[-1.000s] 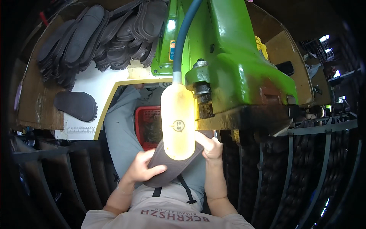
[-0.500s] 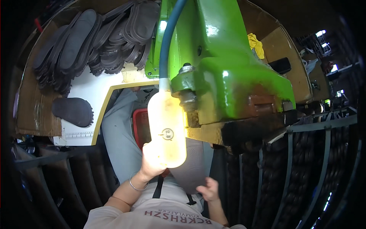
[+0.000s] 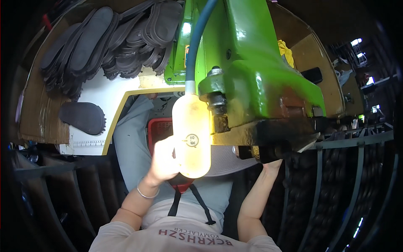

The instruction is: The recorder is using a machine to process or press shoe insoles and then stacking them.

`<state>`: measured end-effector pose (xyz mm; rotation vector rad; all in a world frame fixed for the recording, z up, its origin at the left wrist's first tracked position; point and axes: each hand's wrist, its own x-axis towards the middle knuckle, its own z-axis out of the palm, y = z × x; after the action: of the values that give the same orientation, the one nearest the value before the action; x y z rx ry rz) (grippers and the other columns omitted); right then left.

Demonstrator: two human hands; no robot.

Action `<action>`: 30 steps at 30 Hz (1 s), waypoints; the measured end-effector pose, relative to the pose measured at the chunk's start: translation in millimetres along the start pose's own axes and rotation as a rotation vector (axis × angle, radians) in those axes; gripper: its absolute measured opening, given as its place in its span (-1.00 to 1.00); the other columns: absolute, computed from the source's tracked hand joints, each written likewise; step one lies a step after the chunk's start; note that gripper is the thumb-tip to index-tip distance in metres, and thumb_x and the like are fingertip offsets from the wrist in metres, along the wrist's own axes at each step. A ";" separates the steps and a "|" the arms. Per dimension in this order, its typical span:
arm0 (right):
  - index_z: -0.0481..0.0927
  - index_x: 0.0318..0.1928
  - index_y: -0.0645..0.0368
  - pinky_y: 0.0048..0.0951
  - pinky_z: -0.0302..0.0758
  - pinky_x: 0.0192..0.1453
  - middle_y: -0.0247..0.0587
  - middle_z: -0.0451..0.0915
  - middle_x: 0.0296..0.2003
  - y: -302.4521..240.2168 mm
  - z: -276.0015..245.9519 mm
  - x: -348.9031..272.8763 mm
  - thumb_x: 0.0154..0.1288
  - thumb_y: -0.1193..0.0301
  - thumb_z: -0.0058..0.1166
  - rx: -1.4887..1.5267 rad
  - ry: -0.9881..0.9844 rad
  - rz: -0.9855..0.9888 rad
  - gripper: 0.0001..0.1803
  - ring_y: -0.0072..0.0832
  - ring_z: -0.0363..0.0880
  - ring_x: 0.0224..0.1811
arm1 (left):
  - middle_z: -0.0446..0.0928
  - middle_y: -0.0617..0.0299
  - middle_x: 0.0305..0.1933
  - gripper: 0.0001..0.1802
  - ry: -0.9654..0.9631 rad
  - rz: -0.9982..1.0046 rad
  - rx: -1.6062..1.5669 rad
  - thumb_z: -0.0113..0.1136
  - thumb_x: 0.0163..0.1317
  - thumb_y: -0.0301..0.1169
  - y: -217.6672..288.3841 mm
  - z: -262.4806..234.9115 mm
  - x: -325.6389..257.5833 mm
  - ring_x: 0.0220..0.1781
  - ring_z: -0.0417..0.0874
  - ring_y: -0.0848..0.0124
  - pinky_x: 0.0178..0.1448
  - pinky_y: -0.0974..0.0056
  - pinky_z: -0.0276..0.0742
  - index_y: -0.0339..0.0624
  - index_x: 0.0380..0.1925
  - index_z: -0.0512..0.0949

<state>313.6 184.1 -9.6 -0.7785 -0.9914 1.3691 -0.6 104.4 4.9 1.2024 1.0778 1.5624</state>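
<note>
Left hand [image 3: 164, 161] is raised beside the pale yellow lamp cover [image 3: 192, 134] at centre, touching its left side, fingers curled but can't tell if clamped on anything. Right hand [image 3: 272, 163] reaches up under the green press machine [image 3: 256, 80] on the right, fingers hidden, state unclear. A red basket [image 3: 158, 130] sits just behind the left hand; one black sole [image 3: 82, 117] lies on the white table [image 3: 110, 90] far left, with stacked soles [image 3: 113, 42] beyond it.

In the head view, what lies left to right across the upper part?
Lone dark sole on the white board → stacked dark soles → blue hose → green machine body → yellow cloth.
</note>
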 end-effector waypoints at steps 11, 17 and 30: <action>0.50 0.12 0.30 -0.32 0.50 0.17 -0.17 0.57 0.06 67.6 60.0 -33.4 0.32 0.43 0.09 -0.333 -0.195 -0.237 -0.62 -0.37 0.57 0.04 | 0.63 0.13 -0.24 -0.72 0.124 -0.227 -0.058 0.26 0.08 -0.59 20.1 -105.1 -8.9 -0.24 0.62 0.48 -0.06 0.41 0.52 -0.44 -0.17 0.55; 0.60 -0.09 0.42 -0.48 0.59 -0.07 -0.16 0.67 -0.19 87.9 84.8 -42.5 0.09 0.76 0.18 -0.565 -0.251 -0.117 -0.69 -0.46 0.66 -0.21 | 0.55 0.26 -0.29 -0.78 0.190 -0.326 -0.097 0.30 0.10 -0.53 2.3 -131.1 -58.1 -0.25 0.52 0.57 -0.13 0.47 0.43 -0.26 -0.30 0.44; 0.63 -0.26 0.30 -0.43 0.54 -0.22 -0.22 0.61 -0.30 48.6 147.3 -31.7 -0.16 0.48 0.53 -0.662 -0.095 -0.209 -0.59 -0.41 0.57 -0.35 | 0.62 0.21 -0.27 -0.75 0.028 -0.697 -0.197 0.38 0.11 -0.59 -68.3 -2.6 -151.1 -0.19 0.62 0.56 -0.13 0.40 0.57 -0.29 -0.33 0.45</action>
<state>161.7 141.3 3.2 -1.0619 -1.5886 0.8975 29.7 -23.7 -96.0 0.5738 1.1649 1.1022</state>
